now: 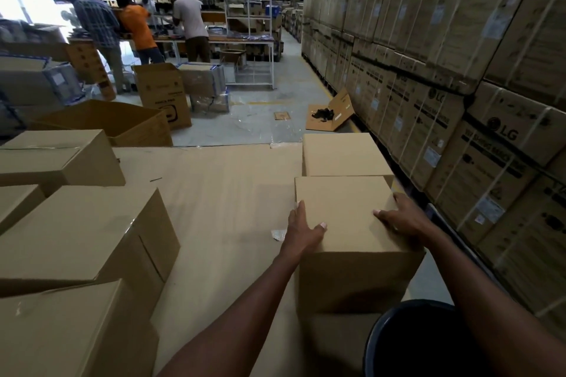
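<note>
A plain closed cardboard box (346, 217) stands on a flat cardboard sheet (220, 193) at the right, directly in front of a second closed box (343, 153). My left hand (303, 228) lies against the near box's left top edge, fingers straight along the side and thumb on the top. My right hand (401, 217) rests on the top near the right edge, thumb pointing inward and fingers reaching over the right side. Both arms stretch forward from the bottom of the view.
Several closed boxes (76, 232) are stacked at the left, with an open carton (116, 121) behind them. A wall of strapped LG washing-machine cartons (459, 70) lines the right. A dark round bin (410, 343) sits at the bottom right. Three people (141, 24) work at a far table.
</note>
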The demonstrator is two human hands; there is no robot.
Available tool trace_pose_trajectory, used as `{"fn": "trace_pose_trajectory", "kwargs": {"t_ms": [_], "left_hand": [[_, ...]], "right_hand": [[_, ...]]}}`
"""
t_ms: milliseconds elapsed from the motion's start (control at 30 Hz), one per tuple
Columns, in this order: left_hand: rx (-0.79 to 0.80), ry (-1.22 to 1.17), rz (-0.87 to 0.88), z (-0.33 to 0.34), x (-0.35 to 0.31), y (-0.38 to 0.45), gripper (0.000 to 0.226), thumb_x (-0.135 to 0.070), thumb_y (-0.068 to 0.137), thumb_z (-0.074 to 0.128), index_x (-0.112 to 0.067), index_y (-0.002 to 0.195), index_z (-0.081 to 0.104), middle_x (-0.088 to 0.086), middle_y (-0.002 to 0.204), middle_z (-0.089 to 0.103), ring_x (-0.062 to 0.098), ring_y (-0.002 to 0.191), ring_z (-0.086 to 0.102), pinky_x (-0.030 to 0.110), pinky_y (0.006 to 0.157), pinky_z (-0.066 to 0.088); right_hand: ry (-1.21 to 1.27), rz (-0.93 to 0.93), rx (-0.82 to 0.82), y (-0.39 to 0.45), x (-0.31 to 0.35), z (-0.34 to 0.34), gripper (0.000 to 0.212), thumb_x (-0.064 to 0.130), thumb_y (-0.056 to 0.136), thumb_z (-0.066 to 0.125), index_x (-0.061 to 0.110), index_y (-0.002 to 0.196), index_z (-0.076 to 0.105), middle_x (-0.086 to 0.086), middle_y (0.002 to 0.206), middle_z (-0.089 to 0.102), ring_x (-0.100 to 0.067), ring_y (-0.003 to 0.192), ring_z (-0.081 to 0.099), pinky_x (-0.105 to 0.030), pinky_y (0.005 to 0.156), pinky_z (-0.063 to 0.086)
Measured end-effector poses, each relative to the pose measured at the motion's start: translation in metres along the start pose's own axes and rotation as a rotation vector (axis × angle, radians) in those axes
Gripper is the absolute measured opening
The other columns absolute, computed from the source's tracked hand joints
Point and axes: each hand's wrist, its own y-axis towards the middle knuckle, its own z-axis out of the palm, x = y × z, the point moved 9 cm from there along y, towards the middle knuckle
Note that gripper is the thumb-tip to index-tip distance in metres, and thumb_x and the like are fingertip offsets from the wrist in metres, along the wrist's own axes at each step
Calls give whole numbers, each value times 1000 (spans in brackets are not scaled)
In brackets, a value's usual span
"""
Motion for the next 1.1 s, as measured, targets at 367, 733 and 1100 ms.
{"fn": "trace_pose_trajectory", "kwargs": {"t_ms": [367,733,1100], "left_hand": [[29,-51,33,19,-10,0,82,-36,104,54,-23,165,0,7,173,1,25,158,9,41,123,20],[-89,62,96,-26,-14,-26,79,-45,102,57,-28,164,12,5,172,8,26,157,13,47,121,26],[-306,81,-10,-193,56,-108,53,-37,99,65,-27,149,49,0,156,40,22,138,48,38,112,43]], "right_hand": [[-54,80,-67,4,-18,-11,84,48,93,71,21,160,28,-13,152,48,-37,127,55,-54,103,50],[-320,-192,-102,-35,41,25,74,49,97,64,24,159,33,-13,168,26,-35,155,19,-56,123,22],[-312,-661,296,-78,198,158,63,43,96,69,19,151,48,-9,157,46,-26,145,40,-37,114,34]]}}
